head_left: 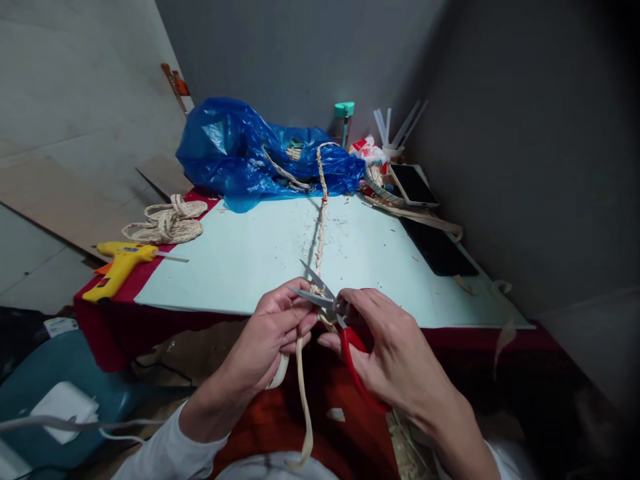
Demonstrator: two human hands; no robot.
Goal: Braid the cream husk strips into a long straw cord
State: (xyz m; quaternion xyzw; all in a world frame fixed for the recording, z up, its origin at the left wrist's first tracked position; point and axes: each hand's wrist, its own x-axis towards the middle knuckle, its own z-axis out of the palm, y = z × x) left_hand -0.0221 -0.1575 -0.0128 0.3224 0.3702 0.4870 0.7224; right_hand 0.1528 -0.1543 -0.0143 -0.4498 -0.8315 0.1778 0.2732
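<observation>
A pale braided cord (321, 233) runs across the table from the blue bag toward me. My left hand (280, 323) pinches its near end, and loose flat strands (303, 400) hang below the fingers. In my right hand (387, 347) is a pair of red-handled scissors (357, 370). Their blades stand apart around the end of the braid, right by my left fingertips. Whether the blades touch the fibre I cannot tell.
A blue plastic bag (220, 153) lies at the back. At the left are woven slippers (175, 230) and a yellow glue gun (123, 263). A dark tablet (437, 247), a phone-like device (414, 185) and flat strips (425, 217) lie right. A chair (65, 360) stands lower left.
</observation>
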